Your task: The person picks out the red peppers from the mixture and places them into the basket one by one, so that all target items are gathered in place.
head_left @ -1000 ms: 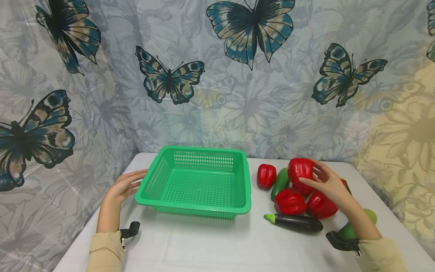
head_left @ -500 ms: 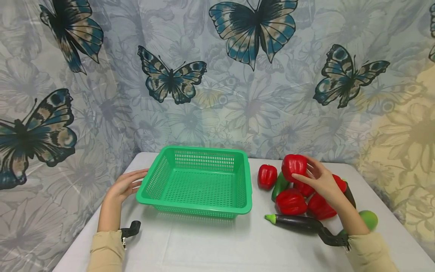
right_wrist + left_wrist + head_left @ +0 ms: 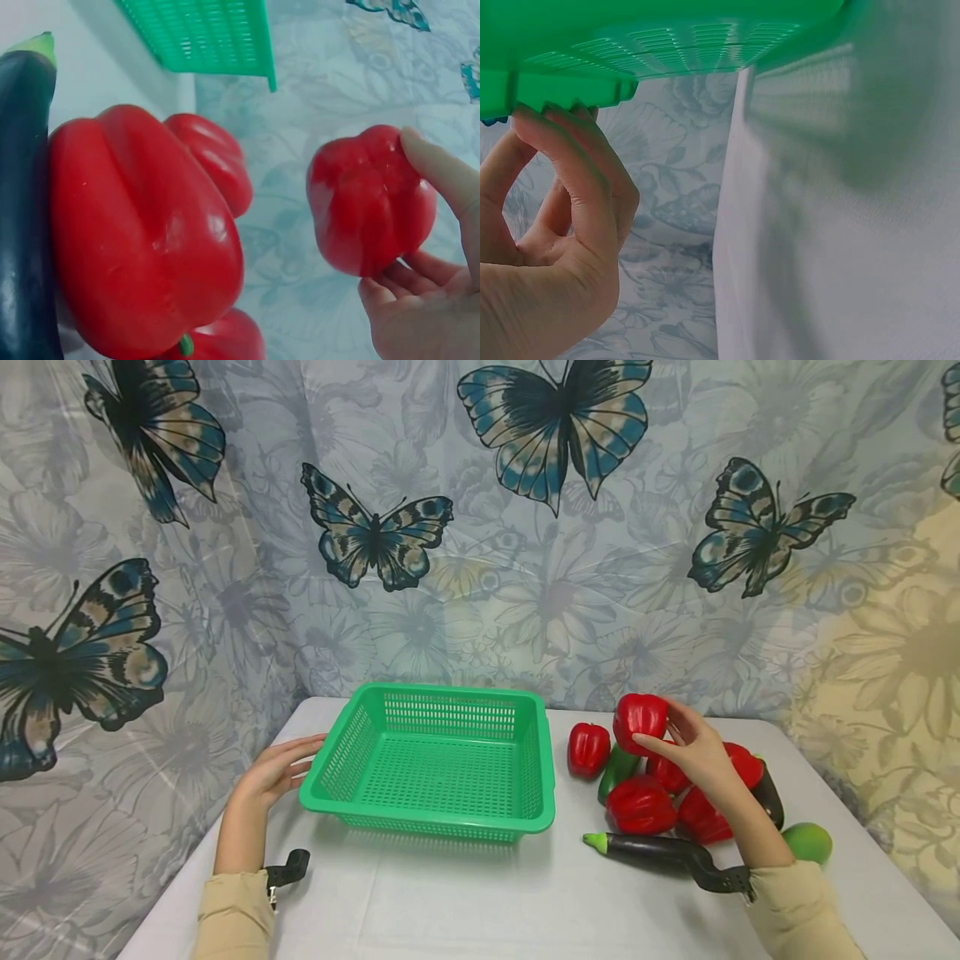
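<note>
My right hand (image 3: 701,747) holds a red bell pepper (image 3: 639,722) above the other vegetables. In the right wrist view the thumb (image 3: 435,161) lies on one side of this pepper and the other fingers curl at its opposite side. My left hand (image 3: 273,774) is at the left side of a green plastic basket (image 3: 427,823), fingers extended toward its rim. The left wrist view has its loosely bent fingertips (image 3: 555,112) right at the rim's outer edge. Nothing lies inside the basket.
Right of the basket lie several red bell peppers (image 3: 641,804), a green vegetable (image 3: 618,770), a dark eggplant (image 3: 641,847) with a green stem, another dark one (image 3: 768,797) and a green round item (image 3: 810,842). A butterfly-print cloth (image 3: 525,610) hangs behind the white table (image 3: 450,902).
My right hand has carried the red bell pepper up and leftward from the pile, more of which now shows. The left hand and the basket stay in place.
</note>
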A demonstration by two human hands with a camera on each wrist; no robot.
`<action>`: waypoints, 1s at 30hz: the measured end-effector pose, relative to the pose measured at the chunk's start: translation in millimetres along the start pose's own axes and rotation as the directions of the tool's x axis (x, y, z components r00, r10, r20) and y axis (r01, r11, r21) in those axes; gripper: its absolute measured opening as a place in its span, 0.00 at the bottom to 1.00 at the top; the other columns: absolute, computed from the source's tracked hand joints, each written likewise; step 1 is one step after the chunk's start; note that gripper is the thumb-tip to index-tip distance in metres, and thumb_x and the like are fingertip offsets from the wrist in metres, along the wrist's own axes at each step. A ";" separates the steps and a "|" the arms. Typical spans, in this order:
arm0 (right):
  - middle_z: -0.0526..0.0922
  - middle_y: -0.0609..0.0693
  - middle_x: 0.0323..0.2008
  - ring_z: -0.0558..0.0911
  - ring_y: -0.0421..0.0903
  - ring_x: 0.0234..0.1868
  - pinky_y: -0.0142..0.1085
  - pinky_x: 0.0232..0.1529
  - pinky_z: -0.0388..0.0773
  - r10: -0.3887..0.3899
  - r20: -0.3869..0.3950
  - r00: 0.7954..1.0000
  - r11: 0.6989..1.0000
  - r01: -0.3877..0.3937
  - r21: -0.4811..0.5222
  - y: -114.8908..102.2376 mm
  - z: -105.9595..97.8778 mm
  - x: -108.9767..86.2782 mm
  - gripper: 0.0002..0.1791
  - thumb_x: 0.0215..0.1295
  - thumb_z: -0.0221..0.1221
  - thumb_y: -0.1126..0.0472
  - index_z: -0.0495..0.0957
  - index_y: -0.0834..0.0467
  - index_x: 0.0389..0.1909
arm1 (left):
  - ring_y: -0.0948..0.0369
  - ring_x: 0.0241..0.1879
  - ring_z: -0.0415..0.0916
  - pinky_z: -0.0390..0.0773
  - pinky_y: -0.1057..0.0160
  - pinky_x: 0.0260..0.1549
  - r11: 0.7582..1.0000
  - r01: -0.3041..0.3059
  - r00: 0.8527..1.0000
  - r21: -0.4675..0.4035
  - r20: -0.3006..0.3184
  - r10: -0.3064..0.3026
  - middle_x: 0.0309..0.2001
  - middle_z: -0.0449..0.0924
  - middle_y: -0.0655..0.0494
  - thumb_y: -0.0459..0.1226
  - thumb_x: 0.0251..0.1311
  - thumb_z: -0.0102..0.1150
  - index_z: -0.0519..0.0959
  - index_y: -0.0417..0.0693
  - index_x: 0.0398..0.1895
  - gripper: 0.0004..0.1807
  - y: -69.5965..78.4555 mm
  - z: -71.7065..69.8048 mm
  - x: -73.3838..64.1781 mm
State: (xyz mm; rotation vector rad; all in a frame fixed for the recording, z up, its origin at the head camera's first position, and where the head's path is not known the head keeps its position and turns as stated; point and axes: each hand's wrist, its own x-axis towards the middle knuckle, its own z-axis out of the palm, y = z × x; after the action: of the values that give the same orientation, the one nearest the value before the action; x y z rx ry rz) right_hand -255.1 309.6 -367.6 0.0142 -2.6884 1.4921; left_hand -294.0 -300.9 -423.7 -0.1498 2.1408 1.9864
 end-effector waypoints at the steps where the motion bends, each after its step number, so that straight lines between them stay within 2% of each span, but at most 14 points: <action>1: 0.49 0.61 0.77 0.53 0.65 0.75 0.50 0.63 0.66 0.004 -0.004 1.000 1.000 -0.004 0.005 -1.4 0.7 0.3 0.53 0.64 0.61 0.42 0.40 0.55 0.79 | 0.71 0.44 0.78 0.80 0.66 0.46 1.000 0.000 1.000 -0.005 0.000 0.000 0.42 0.80 0.79 0.46 0.64 0.63 0.76 0.56 0.63 0.24 0.0 0.0 -0.1; 6: 0.51 0.61 0.76 0.55 0.65 0.75 0.47 0.62 0.67 -0.011 -0.018 1.000 1.000 0.012 0.012 -8.2 3.6 1.0 0.52 0.64 0.62 0.42 0.42 0.56 0.78 | 0.71 0.43 0.79 0.81 0.66 0.45 1.000 -0.002 1.000 -0.022 0.000 0.002 0.41 0.81 0.78 0.45 0.64 0.63 0.79 0.58 0.59 0.20 0.9 1.0 -1.5; 14: 0.55 0.60 0.76 0.58 0.63 0.74 0.33 0.58 0.71 -0.076 -0.041 0.996 0.997 0.076 0.005 -17.8 10.7 4.3 0.51 0.64 0.62 0.43 0.45 0.55 0.78 | 0.71 0.43 0.80 0.80 0.67 0.45 1.000 -0.003 1.000 -0.028 -0.006 0.003 0.40 0.81 0.78 0.44 0.64 0.62 0.79 0.58 0.58 0.19 2.1 2.6 -4.0; 23: 0.57 0.58 0.75 0.59 0.59 0.75 0.39 0.62 0.67 -0.067 -0.052 0.996 0.996 0.070 0.054 -29.4 20.0 11.3 0.51 0.63 0.63 0.42 0.47 0.55 0.78 | 0.71 0.42 0.81 0.81 0.68 0.44 0.999 -0.004 1.000 -0.054 0.001 0.004 0.40 0.82 0.78 0.43 0.65 0.62 0.83 0.63 0.51 0.12 1.8 2.1 -4.9; 30: 0.57 0.57 0.75 0.59 0.58 0.75 0.41 0.64 0.65 -0.083 -0.052 0.995 0.993 0.087 0.081 -37.4 26.6 18.0 0.50 0.63 0.63 0.43 0.47 0.55 0.78 | 0.72 0.43 0.79 0.80 0.68 0.45 1.000 -0.005 1.000 -0.030 -0.005 0.005 0.40 0.81 0.78 0.45 0.64 0.62 0.81 0.62 0.54 0.15 1.1 1.5 -2.7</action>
State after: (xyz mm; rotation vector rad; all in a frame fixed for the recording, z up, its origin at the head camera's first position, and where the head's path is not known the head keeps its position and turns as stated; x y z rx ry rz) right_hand -273.0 267.6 -348.8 0.0938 -2.5529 1.5570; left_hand -291.5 -299.5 -422.0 -0.1547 2.1173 2.0230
